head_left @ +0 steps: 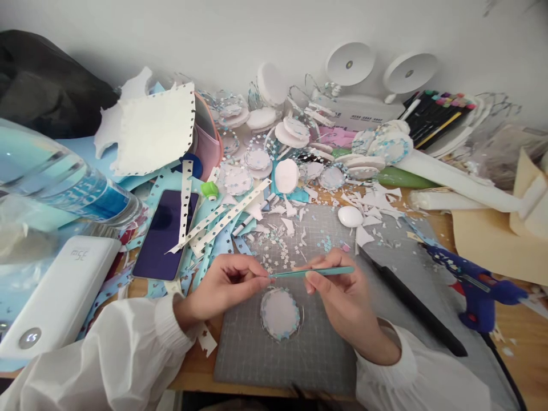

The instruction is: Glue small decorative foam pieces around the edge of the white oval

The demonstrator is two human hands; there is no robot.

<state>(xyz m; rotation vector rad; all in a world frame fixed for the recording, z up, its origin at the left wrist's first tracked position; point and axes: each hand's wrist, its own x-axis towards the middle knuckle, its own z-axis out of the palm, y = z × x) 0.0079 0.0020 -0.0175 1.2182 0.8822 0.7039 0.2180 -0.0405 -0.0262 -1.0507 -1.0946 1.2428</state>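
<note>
I see a big gray mat [244, 354] lying flat across the low middle of the frame. Over it, right of the middle, the right hand [342, 302] grips blue-green tweezers [336, 271] between thumb and fingers. Left of the middle, the left hand [225, 288] has its thumb and first finger pinched together at the tweezers' thin tip. I can't tell if they hold a tiny bit there, because it is too small to see. Just below the hands, on the mat, a round white piece [280, 313] lies flat with little blue stars around its edge. It looks light, and I think the starry edge could bend or come off, so I would lift it by the sides, gently. The tweezers lie nearly level, just below the center of the frame. They look stiff, thin and light, maybe a bit slippery, so their middle seems the best place to squeeze. Smallest of all, loose star bits [270, 257] lie scattered just above the hands. A small puff could move them.
</note>
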